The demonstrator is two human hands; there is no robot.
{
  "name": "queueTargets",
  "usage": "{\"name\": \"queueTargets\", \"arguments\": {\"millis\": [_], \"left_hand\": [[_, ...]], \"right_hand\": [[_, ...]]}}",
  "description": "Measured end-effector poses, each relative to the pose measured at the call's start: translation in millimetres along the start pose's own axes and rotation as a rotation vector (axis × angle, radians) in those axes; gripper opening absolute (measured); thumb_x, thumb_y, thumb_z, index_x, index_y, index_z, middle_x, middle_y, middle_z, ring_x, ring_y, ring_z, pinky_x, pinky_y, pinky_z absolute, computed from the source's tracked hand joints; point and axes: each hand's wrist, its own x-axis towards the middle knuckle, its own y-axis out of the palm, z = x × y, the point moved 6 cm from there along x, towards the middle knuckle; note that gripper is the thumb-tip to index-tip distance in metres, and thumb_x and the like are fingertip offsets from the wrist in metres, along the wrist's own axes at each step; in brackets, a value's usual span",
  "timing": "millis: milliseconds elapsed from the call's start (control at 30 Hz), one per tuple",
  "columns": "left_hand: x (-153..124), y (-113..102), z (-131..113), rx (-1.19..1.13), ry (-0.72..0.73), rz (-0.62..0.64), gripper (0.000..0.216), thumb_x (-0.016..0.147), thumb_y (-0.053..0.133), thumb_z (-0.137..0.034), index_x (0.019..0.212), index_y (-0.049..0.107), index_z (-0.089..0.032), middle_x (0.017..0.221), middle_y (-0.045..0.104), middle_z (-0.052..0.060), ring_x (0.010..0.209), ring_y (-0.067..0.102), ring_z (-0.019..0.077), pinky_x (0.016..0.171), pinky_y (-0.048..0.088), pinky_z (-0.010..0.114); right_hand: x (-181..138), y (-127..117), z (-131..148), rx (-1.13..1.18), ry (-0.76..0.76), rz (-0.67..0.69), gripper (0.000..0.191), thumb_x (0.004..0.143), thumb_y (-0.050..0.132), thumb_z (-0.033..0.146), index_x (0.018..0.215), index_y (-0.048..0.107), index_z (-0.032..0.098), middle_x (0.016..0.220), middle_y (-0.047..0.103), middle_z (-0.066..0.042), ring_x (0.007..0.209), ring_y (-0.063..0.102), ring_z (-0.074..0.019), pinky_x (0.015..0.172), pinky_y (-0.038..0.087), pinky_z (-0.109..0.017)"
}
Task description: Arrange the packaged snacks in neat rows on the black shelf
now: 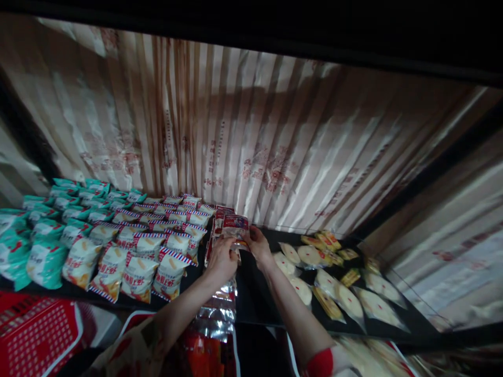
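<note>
A dark red snack packet [236,224] is tilted up over the shelf, gripped near its lower edge. My left hand [223,260] is closed on its lower left side, the fingertips partly hidden. At the packet's right edge, my right hand [259,246] pinches it between thumb and fingers. Beneath and behind lie more dark red packets [223,210], partly covered by my hands. White snack bags [171,272] with striped tops stand in rows left of my left hand. Round, pale flat packs [308,256] lie to the right of my right hand.
Teal snack bags [46,262] fill the shelf's left end. Small yellow packets [330,240] lie among the pale packs. A pleated printed curtain [251,131] hangs behind the black shelf [255,293]. Below at left sits a red basket [43,332]; silvery packaging [216,314] lies below my hands.
</note>
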Motion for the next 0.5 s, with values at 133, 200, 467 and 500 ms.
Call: {"name": "queueTargets", "arguments": {"millis": [133, 200, 467, 500], "left_hand": [[16.9, -0.8, 9.1, 0.088, -0.051, 0.030, 0.036, 0.073, 0.046, -0.006, 0.103, 0.064, -0.015, 0.106, 0.065, 0.010, 0.104, 0.057, 0.0223, 0.097, 0.043, 0.038], [23.9, -0.2, 12.8, 0.122, -0.053, 0.045, 0.033, 0.074, 0.046, -0.007, 0.099, 0.065, -0.014, 0.104, 0.065, 0.011, 0.102, 0.057, 0.0221, 0.096, 0.043, 0.037], [43.6, 8.8, 31.4, 0.178, -0.080, 0.039, 0.030, 0.072, 0.049, -0.006, 0.093, 0.067, -0.018, 0.097, 0.068, 0.007, 0.098, 0.060, 0.0209, 0.095, 0.044, 0.035], [45.7, 9.8, 32.8, 0.179, -0.082, 0.041, 0.030, 0.072, 0.049, -0.006, 0.093, 0.067, -0.018, 0.097, 0.068, 0.007, 0.098, 0.060, 0.0209, 0.095, 0.044, 0.035]], "right_hand": [[22.9, 14.1, -5.1, -0.169, -0.032, 0.082, 0.042, 0.070, 0.061, 0.038, 0.107, 0.060, 0.018, 0.064, 0.064, 0.002, 0.054, 0.059, -0.0137, 0.049, 0.044, -0.023], [29.5, 21.3, -8.1, -0.214, -0.053, 0.131, 0.035, 0.073, 0.057, 0.038, 0.100, 0.063, 0.017, 0.064, 0.065, 0.001, 0.055, 0.059, -0.0135, 0.050, 0.043, -0.022], [47.3, 32.9, -2.3, -0.377, -0.187, 0.116, 0.029, 0.077, 0.053, 0.038, 0.085, 0.070, 0.017, 0.071, 0.069, -0.003, 0.069, 0.064, -0.0182, 0.063, 0.049, -0.027], [50.2, 34.1, -1.6, -0.376, -0.192, 0.111, 0.028, 0.077, 0.053, 0.038, 0.085, 0.070, 0.017, 0.071, 0.069, -0.003, 0.069, 0.065, -0.0183, 0.063, 0.049, -0.027]]}}
